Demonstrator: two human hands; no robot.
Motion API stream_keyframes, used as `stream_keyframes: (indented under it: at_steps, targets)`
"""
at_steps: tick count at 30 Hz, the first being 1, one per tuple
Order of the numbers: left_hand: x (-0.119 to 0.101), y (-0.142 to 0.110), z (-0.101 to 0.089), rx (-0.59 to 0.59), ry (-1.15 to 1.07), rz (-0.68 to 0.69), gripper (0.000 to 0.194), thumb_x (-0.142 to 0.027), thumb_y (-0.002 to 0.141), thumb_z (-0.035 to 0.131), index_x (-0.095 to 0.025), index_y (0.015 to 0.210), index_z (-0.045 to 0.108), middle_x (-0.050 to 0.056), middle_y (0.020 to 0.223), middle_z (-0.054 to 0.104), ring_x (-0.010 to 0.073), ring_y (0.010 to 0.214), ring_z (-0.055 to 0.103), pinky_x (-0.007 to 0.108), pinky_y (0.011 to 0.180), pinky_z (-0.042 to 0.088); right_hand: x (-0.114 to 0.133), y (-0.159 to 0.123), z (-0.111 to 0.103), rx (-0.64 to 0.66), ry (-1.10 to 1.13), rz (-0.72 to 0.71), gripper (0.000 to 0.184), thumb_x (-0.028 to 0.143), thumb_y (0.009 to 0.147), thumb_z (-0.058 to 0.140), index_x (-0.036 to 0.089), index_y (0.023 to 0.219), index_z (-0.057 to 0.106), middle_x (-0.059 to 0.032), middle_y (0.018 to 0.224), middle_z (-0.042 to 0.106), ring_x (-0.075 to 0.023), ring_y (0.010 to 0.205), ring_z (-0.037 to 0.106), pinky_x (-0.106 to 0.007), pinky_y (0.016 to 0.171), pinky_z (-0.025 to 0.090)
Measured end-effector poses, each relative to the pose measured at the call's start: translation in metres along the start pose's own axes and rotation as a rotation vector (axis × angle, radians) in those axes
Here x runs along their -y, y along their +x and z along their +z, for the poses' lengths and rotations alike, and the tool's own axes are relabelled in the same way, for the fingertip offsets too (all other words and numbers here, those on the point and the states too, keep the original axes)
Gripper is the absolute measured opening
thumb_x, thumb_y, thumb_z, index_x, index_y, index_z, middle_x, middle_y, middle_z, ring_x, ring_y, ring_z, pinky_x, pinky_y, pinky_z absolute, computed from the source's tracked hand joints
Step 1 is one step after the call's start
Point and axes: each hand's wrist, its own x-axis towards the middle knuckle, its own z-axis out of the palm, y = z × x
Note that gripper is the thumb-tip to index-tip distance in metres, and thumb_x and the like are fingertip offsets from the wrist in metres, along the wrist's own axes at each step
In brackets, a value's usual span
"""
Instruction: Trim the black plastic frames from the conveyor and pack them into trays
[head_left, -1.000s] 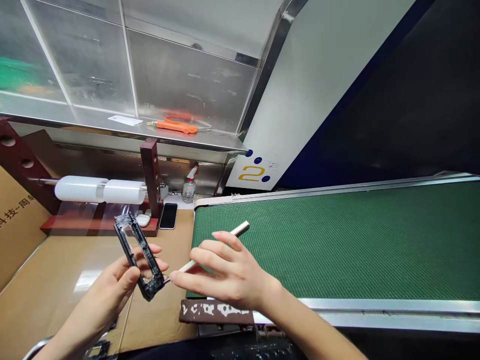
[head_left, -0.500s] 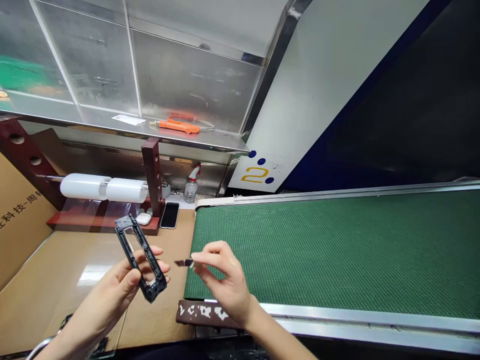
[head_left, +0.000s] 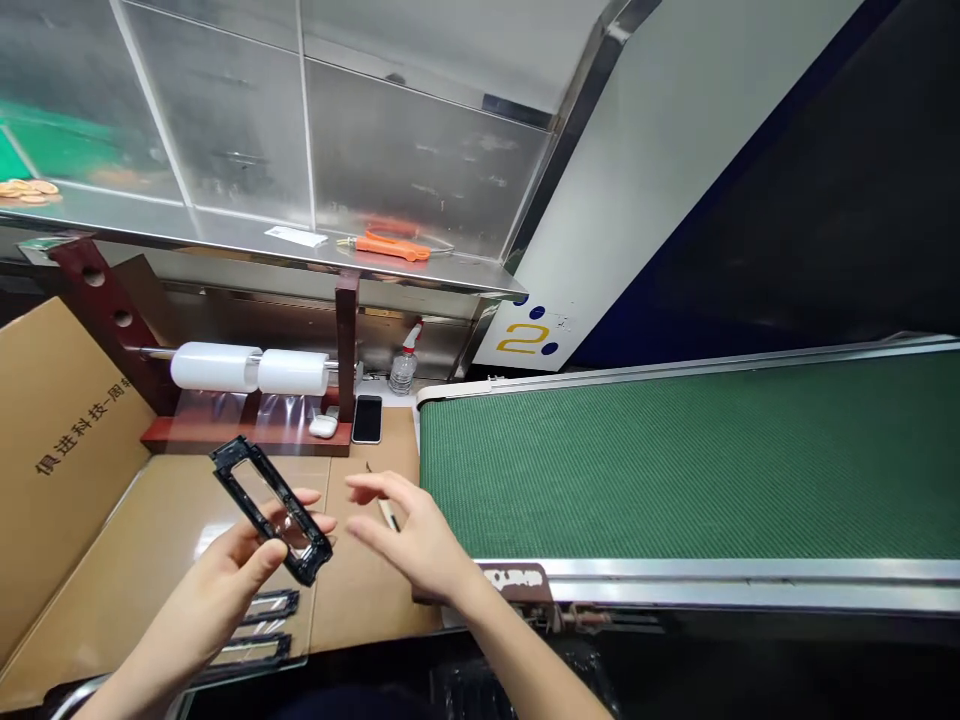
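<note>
My left hand [head_left: 247, 565] grips a long black plastic frame [head_left: 300, 515] near its lower end. The frame is tilted, with a long window through its middle; the thumb lies on the near side and fingertips show beyond the far side. To its right, my right hand [head_left: 409, 530] is raised above the cardboard, its thumb and forefinger parted. A slim pale tool with a dark tip [head_left: 388, 514] passes behind the forefinger, apparently held by the other fingers, which are partly hidden. Two similar black frames [head_left: 262, 648] lie on the bench below my left forearm.
A green conveyor belt [head_left: 675, 460] runs off to the right. Behind the hands stand white film rolls [head_left: 217, 367] on a dark red stand, a phone [head_left: 367, 419], a white case [head_left: 323, 426] and a spray bottle [head_left: 403, 370]. An orange electric screwdriver [head_left: 391, 246] lies on the metal shelf.
The view has shifted left. The tool, earlier pinched in my right fingertips and pointing at the frame, now stands more upright behind the forefinger. My left hand keeps the frame, turned slightly.
</note>
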Motion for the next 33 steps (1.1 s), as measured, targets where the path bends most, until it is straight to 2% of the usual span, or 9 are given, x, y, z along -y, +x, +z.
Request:
stream_keyframes:
  at_steps: [2,5,9,13,17,20,27,33]
  targets:
    - [0.001,0.0,-0.022,0.065,-0.021,-0.003,0.054,-0.055,0.063,0.076,-0.025,0.108,0.07,0.011,0.098,0.076,0.0362,0.104,0.065,0.045,0.092,0.049,0.032,-0.003,0.014,0.079,0.005,-0.042,0.038,0.032,0.076,0.075,0.024,0.111,0.064,-0.0018,0.101,0.068,-0.0171,0.095,0.063,-0.033,0.089,0.049]
    - [0.001,-0.001,-0.053,0.115,-0.054,0.008,0.054,-0.054,0.063,0.077,-0.025,0.107,0.07,0.012,0.102,0.075,0.0369,0.106,0.064,0.043,0.09,0.051,0.06,-0.003,0.04,0.087,-0.078,-0.069,0.037,0.029,0.072,0.078,0.022,0.106,0.065,-0.0014,0.099,0.069,-0.0168,0.095,0.063,-0.031,0.087,0.049]
    - [0.0,-0.004,-0.085,0.235,0.001,-0.003,0.053,-0.054,0.067,0.074,-0.025,0.111,0.069,0.011,0.109,0.073,0.0356,0.112,0.061,0.04,0.092,0.05,0.075,-0.001,0.07,0.047,-0.19,-0.105,0.036,0.029,0.07,0.08,0.021,0.102,0.065,-0.0005,0.096,0.069,-0.0162,0.093,0.063,-0.03,0.086,0.048]
    - [-0.001,-0.008,-0.107,0.316,0.0,-0.024,0.053,-0.055,0.069,0.071,-0.024,0.112,0.068,0.012,0.109,0.073,0.0371,0.114,0.059,0.041,0.091,0.05,0.087,-0.006,0.092,-0.016,-0.267,-0.128,0.031,0.027,0.07,0.08,0.02,0.096,0.064,0.0001,0.093,0.07,-0.0155,0.089,0.063,-0.029,0.085,0.046]
    - [0.003,-0.011,-0.118,0.333,-0.044,-0.035,0.054,-0.055,0.069,0.071,-0.023,0.112,0.068,0.012,0.108,0.073,0.0373,0.113,0.059,0.041,0.091,0.05,0.097,-0.014,0.108,-0.062,-0.274,-0.093,0.027,0.023,0.073,0.077,0.02,0.097,0.064,0.0002,0.092,0.07,-0.0148,0.087,0.063,-0.028,0.084,0.046]
    - [0.007,-0.011,-0.122,0.365,-0.067,-0.046,0.056,-0.055,0.068,0.071,-0.024,0.114,0.067,0.012,0.108,0.073,0.0366,0.11,0.061,0.04,0.089,0.051,0.101,-0.021,0.116,-0.082,-0.261,-0.058,0.033,0.027,0.072,0.079,0.02,0.1,0.064,-0.0005,0.094,0.07,-0.0146,0.088,0.063,-0.027,0.083,0.046]
    - [0.009,-0.011,-0.13,0.543,0.026,-0.062,0.062,-0.058,0.074,0.065,-0.024,0.125,0.061,0.009,0.113,0.072,0.0334,0.115,0.058,0.038,0.097,0.047,0.107,-0.025,0.12,-0.072,-0.456,-0.097,0.034,0.036,0.068,0.082,0.019,0.09,0.063,0.0008,0.089,0.071,-0.0152,0.085,0.063,-0.028,0.082,0.043]
    - [0.006,-0.01,-0.132,0.544,0.06,-0.048,0.068,-0.061,0.074,0.064,-0.023,0.13,0.056,0.009,0.115,0.07,0.0341,0.114,0.059,0.039,0.096,0.047,0.113,-0.025,0.122,-0.079,-0.514,-0.115,0.025,0.031,0.074,0.076,0.019,0.09,0.062,0.0005,0.089,0.07,-0.0151,0.082,0.062,-0.028,0.079,0.043]
